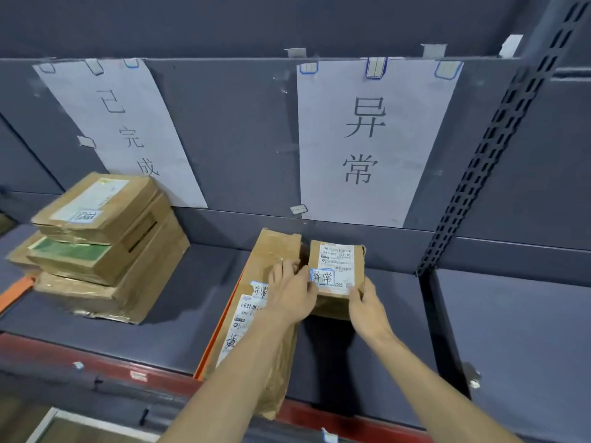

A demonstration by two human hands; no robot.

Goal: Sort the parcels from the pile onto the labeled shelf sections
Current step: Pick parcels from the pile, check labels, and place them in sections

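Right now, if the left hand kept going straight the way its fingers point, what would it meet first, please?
Probably the top of the long parcel that the left hand lies over, then the shelf's back panel; depth is hard to judge.

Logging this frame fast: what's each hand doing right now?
Left hand: grips the small cardboard box by its left side.
Right hand: grips the same box at its right front corner.

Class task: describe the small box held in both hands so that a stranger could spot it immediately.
Find the white sheet reading 异常 on the shelf's back wall. Below it, the small box sits beside a long parcel. It alone is squat, held between both hands.
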